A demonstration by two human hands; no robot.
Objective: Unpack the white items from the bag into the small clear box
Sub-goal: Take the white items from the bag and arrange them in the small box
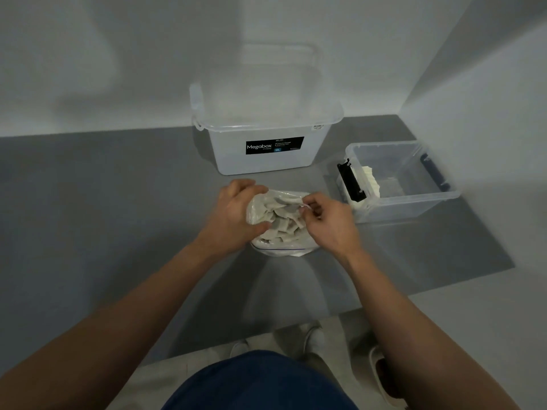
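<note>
A clear plastic bag [278,248] full of several white items [282,223] lies on the grey table, in the middle. My left hand [236,213] grips the bag's left side and holds its mouth wide. My right hand [328,223] pinches the bag's upper right edge with thumb and fingertips. To the right stands the small clear box [414,199] with black latches. A few white items [370,180] lie stacked against its left wall.
A larger clear Megabox tub [266,140] stands behind the bag, against the back wall. A side wall runs close along the right of the small box. The table's front edge [296,324] is near my body, with my feet below it.
</note>
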